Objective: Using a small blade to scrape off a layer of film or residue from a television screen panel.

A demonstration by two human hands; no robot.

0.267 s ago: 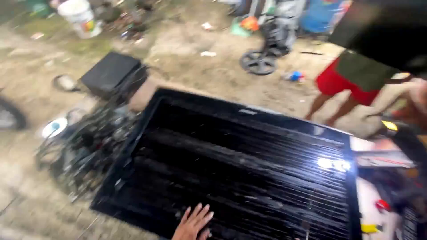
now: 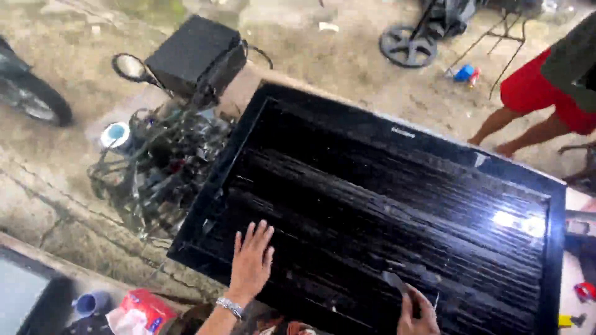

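Flat black screen panel point(image 2: 397, 211), long axis running left to right ahead of the hands. Left hand point(image 2: 251, 260) lies flat, fingers spread, on its near edge. Right hand point(image 2: 417, 313) grips a small blade-like tool point(image 2: 397, 284), tip touching the panel.

Right hand point(image 2: 417, 316): cut off by the bottom edge; only the knuckles and upper fingers show.
Small grey flat tool point(image 2: 393, 280): kind cannot be told; lower part hidden in the right hand.
Large black flat-screen panel point(image 2: 397, 205): right end and near edge cut off.
Left hand point(image 2: 252, 260): forearm cut at the bottom edge.
Person in red shorts point(image 2: 546, 93): upper body out of frame.
Tangle of dark wires and parts point(image 2: 161, 167): blurred; single items indistinguishable.
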